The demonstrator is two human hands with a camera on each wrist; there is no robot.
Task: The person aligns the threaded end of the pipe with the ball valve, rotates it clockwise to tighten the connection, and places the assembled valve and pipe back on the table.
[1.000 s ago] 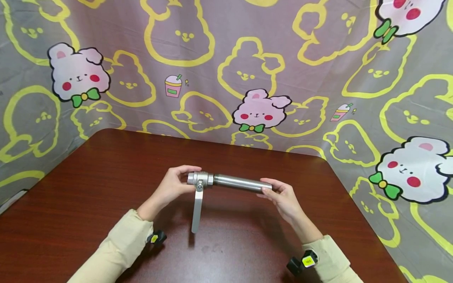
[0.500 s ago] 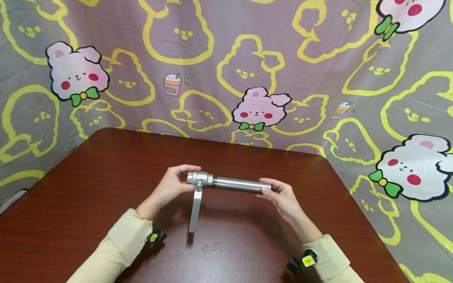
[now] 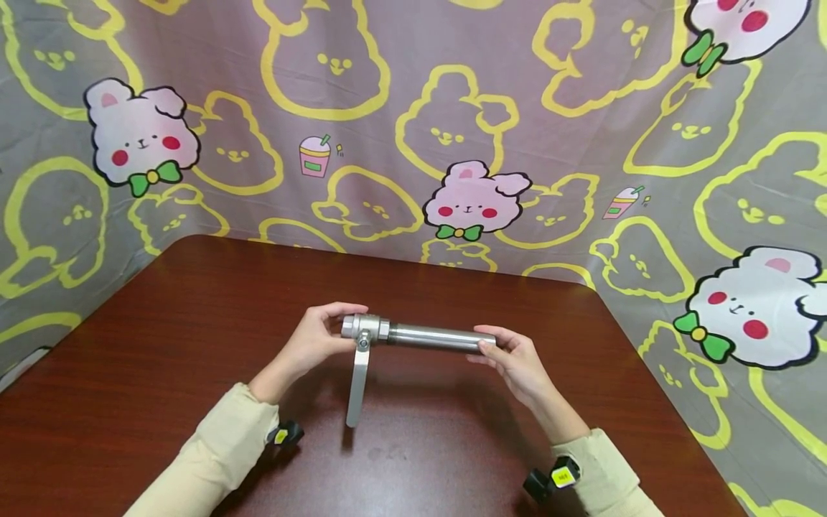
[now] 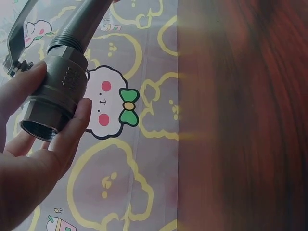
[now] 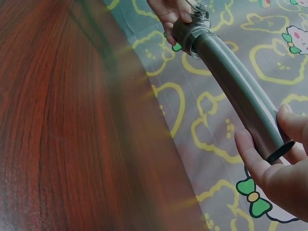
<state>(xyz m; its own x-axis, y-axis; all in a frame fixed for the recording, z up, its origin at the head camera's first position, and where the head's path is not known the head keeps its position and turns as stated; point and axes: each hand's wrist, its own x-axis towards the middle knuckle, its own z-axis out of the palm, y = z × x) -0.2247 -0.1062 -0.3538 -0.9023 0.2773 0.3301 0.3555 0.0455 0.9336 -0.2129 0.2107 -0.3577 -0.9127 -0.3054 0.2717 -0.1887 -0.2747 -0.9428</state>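
A silver ball valve (image 3: pixel 365 327) with a long flat lever handle (image 3: pixel 357 388) is held above the table by my left hand (image 3: pixel 311 340), thumb and fingers around its body. The handle points down toward me in the head view. From the valve's right side extends a steel pipe (image 3: pixel 439 337); a few threads (image 4: pixel 66 39) show between it and the valve in the left wrist view. My right hand (image 3: pixel 517 360) pinches the pipe's far end between thumb and fingers. The valve's open threaded end (image 4: pixel 41 129) faces the left wrist camera, and the pipe's open end (image 5: pixel 280 151) faces the right one.
The dark red-brown wooden table (image 3: pixel 194 316) lies under both hands. A grey curtain (image 3: pixel 388 43) with yellow outlines and cartoon rabbits rises behind and at both sides. Small black wrist cameras (image 3: pixel 287 434) are strapped at the sleeves.
The valve's lever handle has swung very slightly left at its lower end. Both hands stay in nearly the same place and keep their hold.
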